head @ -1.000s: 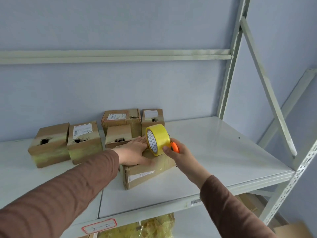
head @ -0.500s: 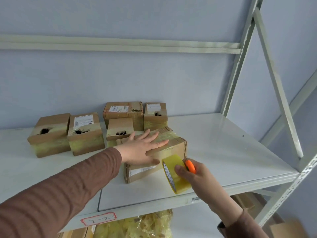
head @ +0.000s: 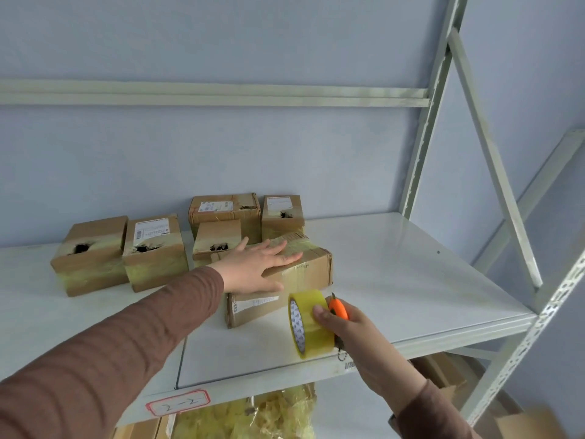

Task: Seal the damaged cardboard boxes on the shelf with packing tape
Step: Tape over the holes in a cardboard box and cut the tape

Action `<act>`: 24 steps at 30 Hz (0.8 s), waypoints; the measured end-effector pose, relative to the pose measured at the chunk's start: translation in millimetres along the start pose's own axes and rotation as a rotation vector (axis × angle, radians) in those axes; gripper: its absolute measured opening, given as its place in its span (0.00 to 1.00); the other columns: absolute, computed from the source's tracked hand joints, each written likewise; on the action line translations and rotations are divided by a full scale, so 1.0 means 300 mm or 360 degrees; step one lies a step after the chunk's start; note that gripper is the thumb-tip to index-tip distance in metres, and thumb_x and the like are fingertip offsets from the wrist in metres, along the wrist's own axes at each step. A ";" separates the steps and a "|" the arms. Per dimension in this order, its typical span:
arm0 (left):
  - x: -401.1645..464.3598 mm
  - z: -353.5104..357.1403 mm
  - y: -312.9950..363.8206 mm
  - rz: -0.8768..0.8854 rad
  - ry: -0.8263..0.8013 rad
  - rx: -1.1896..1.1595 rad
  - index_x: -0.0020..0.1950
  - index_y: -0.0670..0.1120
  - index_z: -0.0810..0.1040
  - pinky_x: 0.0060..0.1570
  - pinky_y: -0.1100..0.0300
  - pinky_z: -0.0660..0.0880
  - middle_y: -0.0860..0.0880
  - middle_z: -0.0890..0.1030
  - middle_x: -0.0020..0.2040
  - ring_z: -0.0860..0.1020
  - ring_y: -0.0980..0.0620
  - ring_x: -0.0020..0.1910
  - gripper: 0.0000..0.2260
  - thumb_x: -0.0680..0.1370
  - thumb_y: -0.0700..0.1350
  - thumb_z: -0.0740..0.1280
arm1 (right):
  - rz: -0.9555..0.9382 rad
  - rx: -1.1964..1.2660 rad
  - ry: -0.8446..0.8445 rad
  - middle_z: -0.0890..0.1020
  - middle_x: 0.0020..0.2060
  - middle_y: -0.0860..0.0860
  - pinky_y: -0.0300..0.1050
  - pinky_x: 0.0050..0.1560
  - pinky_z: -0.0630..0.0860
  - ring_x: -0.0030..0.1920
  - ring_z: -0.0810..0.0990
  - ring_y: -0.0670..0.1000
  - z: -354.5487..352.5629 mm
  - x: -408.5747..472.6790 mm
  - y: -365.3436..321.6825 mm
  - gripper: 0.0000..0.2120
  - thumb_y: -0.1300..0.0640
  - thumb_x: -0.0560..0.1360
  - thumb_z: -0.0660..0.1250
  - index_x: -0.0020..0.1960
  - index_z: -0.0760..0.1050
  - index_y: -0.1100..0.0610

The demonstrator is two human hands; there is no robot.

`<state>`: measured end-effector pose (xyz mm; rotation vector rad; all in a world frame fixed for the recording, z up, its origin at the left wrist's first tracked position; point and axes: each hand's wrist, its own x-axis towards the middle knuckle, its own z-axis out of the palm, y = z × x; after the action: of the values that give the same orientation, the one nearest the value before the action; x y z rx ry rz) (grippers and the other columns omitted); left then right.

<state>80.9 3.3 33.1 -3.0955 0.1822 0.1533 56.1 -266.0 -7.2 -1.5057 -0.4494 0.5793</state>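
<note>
Head view: taping the front box (head: 294,277) on the shelf (head: 411,280).
Left hand (head: 256,267) lies flat, fingers straight, pressing the box top; right hand (head: 345,324) grips the yellow tape roll (head: 308,324) and an orange cutter (head: 338,307) just in front of the box. Cardboard likely light and crushable, so hold by flat faces; film probably clingy, so keep it taut. Count: six boxes, four visibly holed; one roll.
</note>
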 end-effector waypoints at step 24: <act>-0.051 0.219 0.410 -0.1148 0.0268 -0.3110 0.57 0.45 0.84 0.54 0.56 0.75 0.47 0.84 0.47 0.81 0.48 0.48 0.15 0.78 0.54 0.70 | -0.0276 -0.0942 0.0345 0.77 0.42 0.50 0.45 0.35 0.71 0.35 0.73 0.49 -0.189 0.191 -0.097 0.13 0.55 0.77 0.72 0.53 0.67 0.52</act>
<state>44.9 -114.3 -34.4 -4.2972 -2.4589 -0.0221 138.2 -275.1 15.8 -2.0409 -0.6070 0.1399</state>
